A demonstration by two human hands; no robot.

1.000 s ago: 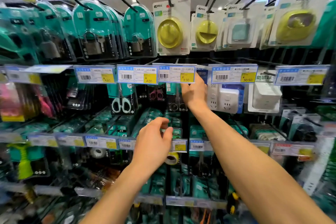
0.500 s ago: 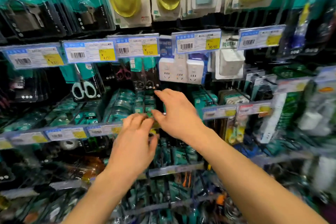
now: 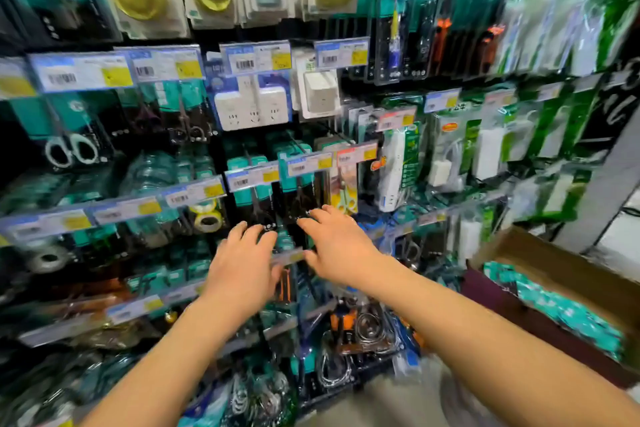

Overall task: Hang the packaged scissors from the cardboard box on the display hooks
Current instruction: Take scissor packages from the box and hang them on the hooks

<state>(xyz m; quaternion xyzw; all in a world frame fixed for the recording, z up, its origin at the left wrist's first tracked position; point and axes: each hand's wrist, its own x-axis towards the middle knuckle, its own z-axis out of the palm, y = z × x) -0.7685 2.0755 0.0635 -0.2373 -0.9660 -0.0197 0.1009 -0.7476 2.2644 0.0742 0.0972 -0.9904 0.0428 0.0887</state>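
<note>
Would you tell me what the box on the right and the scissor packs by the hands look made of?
The box looks like brown cardboard, matte, with a plain folded flap. The scissor packs seem teal card under clear glossy plastic, judging by glare; blur leaves that open.

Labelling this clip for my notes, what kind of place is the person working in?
Most likely a shop's hardware aisle: barcoded price tags along the rows, hanging packaged scissors, and a cardboard box of stock.

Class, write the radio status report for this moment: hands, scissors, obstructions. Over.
Left hand, right hand both open, empty, at hung scissors packs. Cardboard box lower right, teal packs inside. Price label between hands.
</note>
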